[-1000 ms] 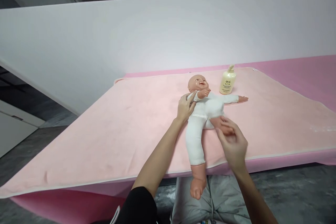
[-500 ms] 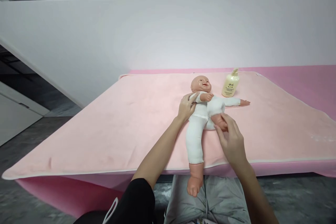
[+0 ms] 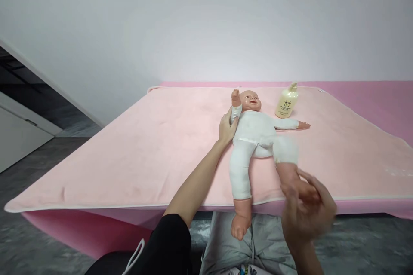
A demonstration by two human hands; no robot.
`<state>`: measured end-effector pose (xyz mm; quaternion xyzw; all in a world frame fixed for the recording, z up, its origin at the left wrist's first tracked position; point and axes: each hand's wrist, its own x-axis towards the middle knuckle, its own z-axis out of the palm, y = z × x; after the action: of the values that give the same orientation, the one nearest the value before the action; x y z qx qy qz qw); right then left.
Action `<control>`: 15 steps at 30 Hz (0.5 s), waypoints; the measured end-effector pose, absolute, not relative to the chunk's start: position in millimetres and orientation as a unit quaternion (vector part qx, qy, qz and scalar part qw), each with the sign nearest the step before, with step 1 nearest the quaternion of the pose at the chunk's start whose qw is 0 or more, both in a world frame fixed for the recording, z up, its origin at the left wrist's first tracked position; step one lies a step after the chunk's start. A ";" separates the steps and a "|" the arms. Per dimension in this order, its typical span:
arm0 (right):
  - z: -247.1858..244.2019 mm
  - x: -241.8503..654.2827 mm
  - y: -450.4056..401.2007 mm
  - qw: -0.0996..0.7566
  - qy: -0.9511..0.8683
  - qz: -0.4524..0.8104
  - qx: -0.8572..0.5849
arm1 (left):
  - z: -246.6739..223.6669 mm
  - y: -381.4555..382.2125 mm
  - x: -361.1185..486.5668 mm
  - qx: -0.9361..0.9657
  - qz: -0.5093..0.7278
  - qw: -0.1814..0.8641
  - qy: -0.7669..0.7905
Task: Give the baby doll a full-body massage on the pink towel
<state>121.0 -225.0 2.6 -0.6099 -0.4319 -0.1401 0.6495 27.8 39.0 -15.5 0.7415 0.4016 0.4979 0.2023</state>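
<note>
A baby doll (image 3: 258,126) with a white cloth body lies on its back on a pink blanket (image 3: 180,146), head away from me. My left hand (image 3: 227,126) is closed round the doll's upper arm at the left, and that arm points up beside the head. My right hand (image 3: 308,210), smeared by motion, has its fingers round the doll's foot (image 3: 301,189) on the right, with that leg stretched toward me. The doll's other leg (image 3: 240,172) lies straight, its bare foot over the table's near edge.
A pale yellow pump bottle (image 3: 286,101) stands on the blanket beyond the doll's outstretched arm. Behind the table rises a white partition (image 3: 206,34). A pink table surface (image 3: 364,101) shows past the blanket at the right.
My right hand has drawn the doll's bent leg out straight, toward me and to the right. With my left hand, the doll's arm has swung from across the chest up beside the head.
</note>
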 end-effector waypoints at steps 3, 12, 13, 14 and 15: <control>16.7 144.0 -179.9 0.599 -0.488 -0.128 -0.622 | -13.7 33.7 28.6 0.795 0.471 0.144 0.355; 0.1 154.2 -205.5 0.597 -0.520 -0.128 -0.597 | -13.5 38.8 28.9 0.739 0.492 0.230 0.400; -5.1 151.6 -214.7 0.604 -0.521 -0.156 -0.583 | -14.3 40.5 28.5 0.722 0.501 0.247 0.408; -9.1 149.9 -221.0 0.608 -0.524 -0.181 -0.568 | -15.1 41.8 28.1 0.708 0.509 0.260 0.415; -11.5 149.3 -223.9 0.611 -0.527 -0.203 -0.555 | -15.7 42.5 27.8 0.697 0.515 0.267 0.422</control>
<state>149.3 -223.9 -11.5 -0.5545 -0.5275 -0.2033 0.6107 27.8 42.5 -15.7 0.6968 0.4220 0.5150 0.2667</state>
